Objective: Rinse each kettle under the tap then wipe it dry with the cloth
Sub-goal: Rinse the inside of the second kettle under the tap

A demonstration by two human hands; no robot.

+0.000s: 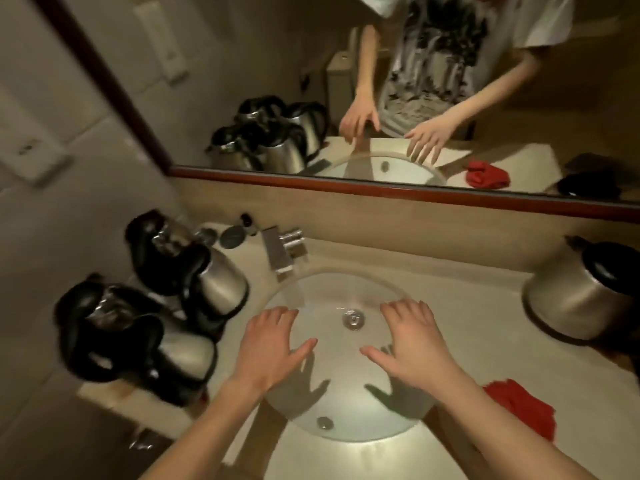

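Head view: left hand [272,344] and right hand [414,341] spread flat, empty, above the sink [346,431]. Blurred kettles [194,271] clustered left of the tap [277,251], count unclear; another kettle [578,292] cut off at right. Red cloth [519,407] half hidden behind right forearm.

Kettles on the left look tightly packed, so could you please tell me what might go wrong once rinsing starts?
1. The kettles crowd together at the counter's left edge; lifting one may knock a neighbour off.
2. The cloth lies right of the sink, across from them, so a wet kettle may drip over the counter.
3. Both hands, left hand and right hand, hover empty; wet fingers could slip on smooth steel.
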